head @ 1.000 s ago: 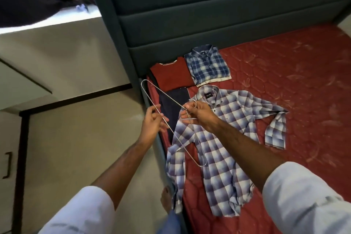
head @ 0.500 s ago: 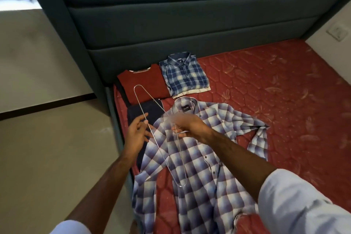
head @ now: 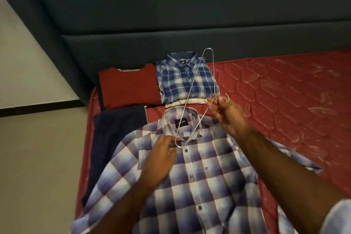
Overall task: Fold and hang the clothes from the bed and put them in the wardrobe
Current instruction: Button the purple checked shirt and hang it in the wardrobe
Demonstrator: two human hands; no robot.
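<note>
Here, right hand (head: 228, 114) fingers pinch thin wire hanger (head: 197, 99); left hand (head: 159, 159) fingers relaxed on soft checked shirt (head: 199, 182).

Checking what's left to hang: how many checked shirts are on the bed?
2: a folded blue checked shirt near the headboard, and a purple checked shirt spread flat under the hands. Others may lie outside the view.

Home bedroom: red quilted mattress (head: 284, 85), padded dark headboard (head: 171, 15), folded shirts (head: 186, 80) on bed.
</note>
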